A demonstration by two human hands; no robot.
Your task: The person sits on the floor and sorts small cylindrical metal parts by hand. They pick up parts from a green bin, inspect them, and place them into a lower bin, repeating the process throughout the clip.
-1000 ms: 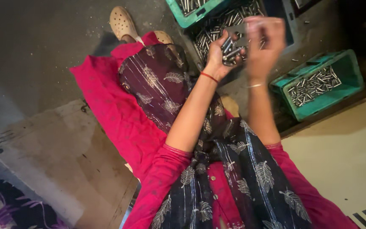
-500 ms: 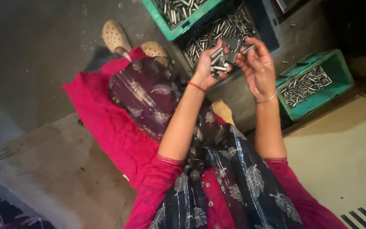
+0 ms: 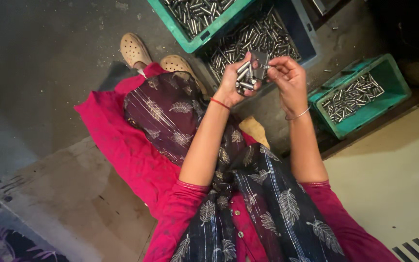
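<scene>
- Head view: a seated person is looking down on the left hand (image 3: 233, 80), which is cupping a bundle of short metal pins (image 3: 244, 77), and on the right hand (image 3: 287, 80), which is meeting it just above the blue crate (image 3: 306, 41).
- Risk, as a judgement: the pins are lying loosely across the left palm, several jutting past the fingers; a tilt of the wrist could be enough to let some roll off, either into the blue crate below or onto the dark floor (image 3: 49, 58), where stray pins are already lying near the crates.
- A second risk: the small grey plate-like piece (image 3: 259, 59) is being pinched only at its edge, so a slip of the fingertips could drop it among the loose pins beneath.
- Left hand: half closed, fingers curled up around the bundle and clamped on it; a red thread is circling the wrist.
- Right hand: fingers drawn together in a pinch, tips touching the grey piece and the top of the bundle; whether it is gripping a single pin cannot be told.
- Surroundings: a green crate (image 3: 190, 39) of pins is standing beyond the blue one, another green crate (image 3: 389, 97) to the right, and two beige clogs (image 3: 134, 48) are resting beside the red garment.
</scene>
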